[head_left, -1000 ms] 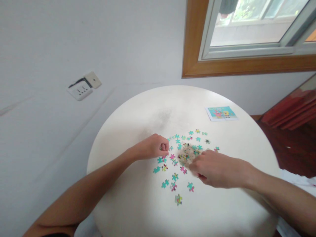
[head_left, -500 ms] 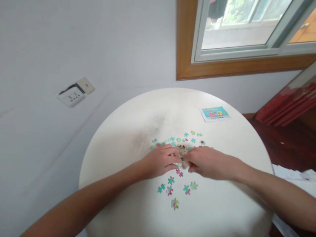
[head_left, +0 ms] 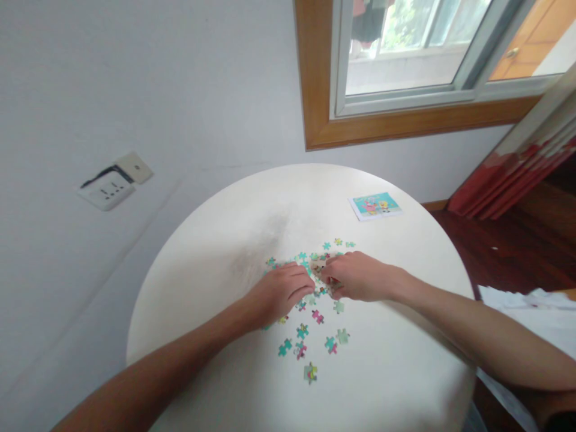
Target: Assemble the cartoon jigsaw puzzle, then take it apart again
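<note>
Small jigsaw puzzle pieces [head_left: 317,316] in teal, pink and pale green lie spread over the round white table [head_left: 198,246]. My left hand [head_left: 285,288] rests palm down over the left part of the pile, fingers stretched toward the middle and its thumb mostly hidden. Across from it, my right hand [head_left: 357,275] has its fingers bent down and drawn together among the pieces; whatever is between the fingertips is hidden. Nearer to me lie several separate pieces, the closest a pale green and yellow puzzle piece [head_left: 310,373].
A picture card [head_left: 375,206] with cartoon figures lies at the table's back right. Behind the table are a wall with a socket [head_left: 108,189] and a wood-framed window [head_left: 317,120]. A red and white curtain [head_left: 490,180] hangs at the right, above white material [head_left: 526,312].
The view has swung slightly right. My left fingers have drawn closer together. My right hand has shifted a little away from me, uncovering a pale green piece near its wrist side.
</note>
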The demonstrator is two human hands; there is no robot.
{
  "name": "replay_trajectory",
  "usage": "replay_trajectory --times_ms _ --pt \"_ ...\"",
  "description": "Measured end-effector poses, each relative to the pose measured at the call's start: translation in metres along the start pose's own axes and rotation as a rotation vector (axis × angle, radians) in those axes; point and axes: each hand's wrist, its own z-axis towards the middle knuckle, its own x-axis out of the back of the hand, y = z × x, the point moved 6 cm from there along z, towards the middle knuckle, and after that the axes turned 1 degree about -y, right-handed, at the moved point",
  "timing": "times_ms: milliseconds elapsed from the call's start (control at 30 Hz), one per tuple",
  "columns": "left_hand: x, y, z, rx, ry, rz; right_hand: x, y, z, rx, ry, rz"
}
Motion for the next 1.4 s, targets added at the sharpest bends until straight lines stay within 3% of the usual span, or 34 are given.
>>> replay_trajectory --times_ms 200,367,600,800,967,1133,1400 --pt "0.03 -0.059 -0.013 0.456 0.133 -0.127 -0.001 -0.008 0.002 -0.008 0.022 -0.072" --pt "0.029 -0.085 -0.017 0.544 0.139 -0.167 0.014 -0.001 -0.008 0.052 0.046 0.002" --pt "0.009 -0.072 -0.01 0.479 0.127 -0.081 0.002 0.016 -0.026 0.039 -0.224 0.093" --pt "0.008 -0.069 -0.01 0.465 0.169 0.006 -0.017 0.012 -0.02 0.038 -0.344 0.148" --pt "0.013 -0.044 -0.003 0.256 0.204 0.023 -0.006 0.016 -0.016 -0.039 -0.218 0.056" --pt "-0.002 -0.014 0.004 0.047 0.097 0.131 0.013 0.02 -0.009 -0.046 0.022 -0.002" --pt "-0.019 -0.011 0.014 -0.04 0.081 0.265 0.0 0.017 -0.002 -0.009 -0.02 -0.007"
